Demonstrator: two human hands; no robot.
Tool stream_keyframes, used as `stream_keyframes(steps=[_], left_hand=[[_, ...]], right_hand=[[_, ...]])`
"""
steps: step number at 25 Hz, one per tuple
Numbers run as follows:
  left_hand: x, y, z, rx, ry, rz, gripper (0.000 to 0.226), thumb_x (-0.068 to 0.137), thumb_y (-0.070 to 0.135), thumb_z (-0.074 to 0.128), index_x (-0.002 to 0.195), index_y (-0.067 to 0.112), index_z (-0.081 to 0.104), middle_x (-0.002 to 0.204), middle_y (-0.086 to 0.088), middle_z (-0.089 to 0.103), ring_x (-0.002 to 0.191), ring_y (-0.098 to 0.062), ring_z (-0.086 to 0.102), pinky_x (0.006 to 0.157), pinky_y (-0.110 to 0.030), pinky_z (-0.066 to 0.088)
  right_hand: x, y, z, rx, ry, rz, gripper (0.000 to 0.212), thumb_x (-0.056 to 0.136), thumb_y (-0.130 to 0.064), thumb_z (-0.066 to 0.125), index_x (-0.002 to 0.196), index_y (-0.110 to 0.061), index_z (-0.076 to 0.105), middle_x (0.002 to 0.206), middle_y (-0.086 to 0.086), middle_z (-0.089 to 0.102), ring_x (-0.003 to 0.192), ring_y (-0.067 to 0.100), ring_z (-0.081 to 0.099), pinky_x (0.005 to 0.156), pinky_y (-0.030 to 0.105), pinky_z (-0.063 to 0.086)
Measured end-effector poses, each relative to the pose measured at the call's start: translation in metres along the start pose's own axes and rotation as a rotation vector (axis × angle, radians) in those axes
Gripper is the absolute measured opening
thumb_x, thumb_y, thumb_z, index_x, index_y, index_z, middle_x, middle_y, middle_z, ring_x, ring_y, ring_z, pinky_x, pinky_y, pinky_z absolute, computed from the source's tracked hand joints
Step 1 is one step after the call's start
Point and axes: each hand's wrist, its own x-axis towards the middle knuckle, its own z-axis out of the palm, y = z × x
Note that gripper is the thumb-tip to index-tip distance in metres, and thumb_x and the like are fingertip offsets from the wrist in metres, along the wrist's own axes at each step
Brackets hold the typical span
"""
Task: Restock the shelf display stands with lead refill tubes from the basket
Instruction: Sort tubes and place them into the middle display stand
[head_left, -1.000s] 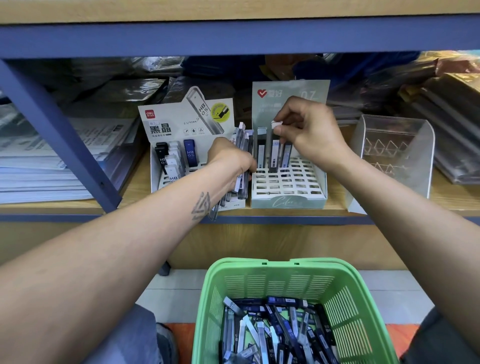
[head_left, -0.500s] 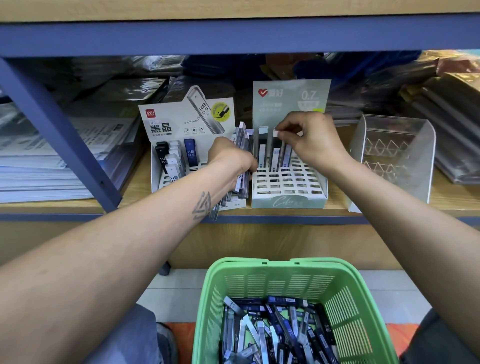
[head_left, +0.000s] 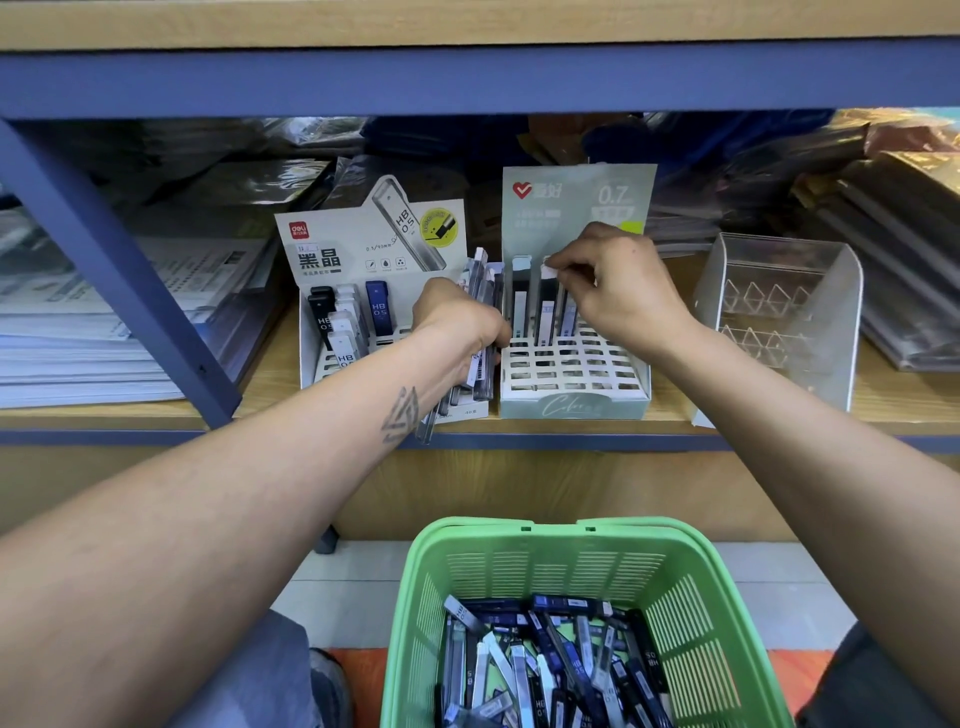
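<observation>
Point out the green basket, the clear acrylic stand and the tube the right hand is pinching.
green basket (head_left: 540, 535): head view, on its far rim.
clear acrylic stand (head_left: 852, 312): head view, on its right side wall.
tube pinched by the right hand (head_left: 546, 312): head view, on its body below the white cap.

Even, bright light, dim shelf recess behind, wide-angle bowing at the edges, soft blur on foreground forearms.

The green basket is slotted plastic, faintly glossy. The lead refill tubes in it look like shiny hard plastic. Both display stands are matt printed card. The shelf board is smooth wood-grain; its frame is blue painted metal. The organiser is clear plastic.
</observation>
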Motion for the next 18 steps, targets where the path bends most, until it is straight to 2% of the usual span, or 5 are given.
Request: stream_keyframes(steps=[3, 6, 8, 12, 18], left_hand=[[-0.001, 0.002, -0.006, -0.026, -0.021, -0.018, 0.041, 0.066, 0.009, 0.090, 0.084, 0.004, 0.054, 0.078, -0.009, 0.055, 0.075, -0.029, 0.061, 0.075, -0.041, 0.061], [-0.004, 0.005, -0.017, -0.150, -0.099, -0.016, 0.050, 0.057, 0.005, 0.091, 0.093, -0.001, 0.056, 0.085, -0.013, 0.063, 0.069, -0.026, 0.065, 0.065, -0.040, 0.060], [-0.007, 0.005, -0.025, -0.264, -0.274, -0.044, 0.053, 0.055, 0.002, 0.089, 0.100, -0.006, 0.061, 0.088, -0.021, 0.071, 0.069, -0.031, 0.072, 0.065, -0.049, 0.062], [-0.023, 0.005, -0.032, -0.403, -0.603, -0.050, 0.016, 0.084, -0.007, 0.070, 0.099, -0.002, 0.067, 0.076, -0.017, 0.071, 0.061, -0.022, 0.070, 0.061, -0.038, 0.063], [-0.028, 0.003, -0.020, -0.486, -0.718, 0.005, 0.022, 0.082, -0.010, 0.068, 0.102, -0.001, 0.067, 0.087, -0.018, 0.072, 0.071, -0.028, 0.071, 0.064, -0.042, 0.062]], right_hand=[[-0.004, -0.004, -0.001, 0.009, -0.025, 0.046, 0.031, 0.095, -0.011, 0.059, 0.124, -0.015, 0.070, 0.112, 0.004, 0.069, 0.102, 0.026, 0.063, 0.087, 0.041, 0.054], [-0.011, -0.009, -0.002, 0.106, -0.003, 0.111, 0.035, 0.094, -0.010, 0.058, 0.127, -0.019, 0.066, 0.092, -0.002, 0.068, 0.079, 0.016, 0.061, 0.077, 0.030, 0.052], [-0.015, -0.016, -0.002, 0.286, -0.015, 0.192, 0.026, 0.094, -0.012, 0.060, 0.117, -0.018, 0.070, 0.085, 0.000, 0.069, 0.068, 0.012, 0.060, 0.068, 0.025, 0.049], [-0.020, -0.034, -0.009, 0.839, -0.113, 0.450, 0.011, 0.096, -0.011, 0.065, 0.107, -0.009, 0.069, 0.079, 0.005, 0.070, 0.058, 0.016, 0.061, 0.050, 0.026, 0.042], [-0.023, -0.028, -0.018, 1.135, -0.189, 0.579, 0.010, 0.090, -0.005, 0.071, 0.100, -0.004, 0.074, 0.082, 0.010, 0.070, 0.062, 0.016, 0.058, 0.049, 0.022, 0.041]])
